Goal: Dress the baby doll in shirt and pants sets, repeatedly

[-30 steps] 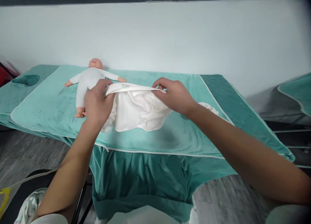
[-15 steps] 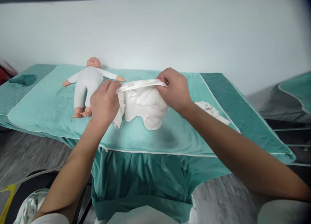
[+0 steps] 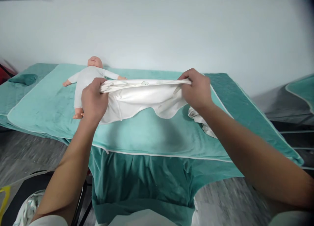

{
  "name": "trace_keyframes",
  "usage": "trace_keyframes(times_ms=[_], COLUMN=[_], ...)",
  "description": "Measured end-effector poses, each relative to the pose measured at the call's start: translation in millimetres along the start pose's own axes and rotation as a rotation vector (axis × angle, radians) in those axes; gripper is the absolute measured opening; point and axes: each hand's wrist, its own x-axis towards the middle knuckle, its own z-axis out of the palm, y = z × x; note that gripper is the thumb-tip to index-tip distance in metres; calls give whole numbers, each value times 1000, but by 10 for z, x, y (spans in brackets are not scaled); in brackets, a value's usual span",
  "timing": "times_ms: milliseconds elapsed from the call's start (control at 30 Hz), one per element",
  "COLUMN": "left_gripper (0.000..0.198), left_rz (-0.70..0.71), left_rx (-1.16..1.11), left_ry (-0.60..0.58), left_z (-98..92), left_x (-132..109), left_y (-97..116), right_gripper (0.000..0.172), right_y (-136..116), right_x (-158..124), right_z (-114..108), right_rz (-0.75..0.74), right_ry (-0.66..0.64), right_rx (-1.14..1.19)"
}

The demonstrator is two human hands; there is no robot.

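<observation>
A white baby garment [image 3: 147, 96] with a small green print hangs stretched between my two hands, above the green bed cover. My left hand [image 3: 95, 98] is closed on its left end, and my right hand [image 3: 197, 90] pinches the right end. The top edge is pulled nearly straight; the lower edge droops in curves. Behind my left hand lies a baby doll [image 3: 87, 75] in white clothing, on its back with arms spread. My left hand hides part of its legs. Below my right wrist rests a crumpled white printed cloth [image 3: 202, 121], partly covered by my forearm.
The bed [image 3: 144, 137] has a light green cover with white piping and stands against a white wall [image 3: 157, 33]. Its far left holds a face hole [image 3: 23, 79]. At lower left, a patterned cloth [image 3: 28, 209] lies on a black seat [image 3: 18, 199]. Metal rails are at right.
My hands have moved apart, the right one farther rightward, pulling the white baby garment wider and tauter. The crumpled cloth on the right has shifted toward me. The doll stays in place.
</observation>
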Motion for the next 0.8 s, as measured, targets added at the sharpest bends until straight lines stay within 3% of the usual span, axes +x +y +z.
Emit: trace_keyframes(times_ms=[67,133,267,367,433,467,533,633,800], left_gripper=[23,19,22,28,41,47,48,42,48], left_rz=[-50,-104,-189,-208,-85,11,119,116,-86], left_rx=[-34,-65,7,211,317,329,292,235,288], left_ry=[-7,-60,-296,-285,-177,-179,-323,-541,-607], left_z=[-31,-50,120,510,845,1014,1323,1644,1808], left_x=[33,112,311,255,53,-82,-358,-610,-441], left_y=[-10,-12,-56,-93,-82,-65,-29,-20,-105], right_gripper=[27,24,21,32,42,45,46,47,58], right_y=[59,99,165,128,30,-34,-153,-225,-88], right_x=[41,139,362,286,70,-67,-335,-574,-512], right_z=[-86,-177,-130,233,594,788,1162,1598,1893], right_rz=[42,116,248,196,46,-59,-146,31,231], right_ry=[30,-23,-345,-402,-333,-323,-421,-522,-492], right_rx=[-10,-21,-131,-339,-405,-385,-267,-136,-173])
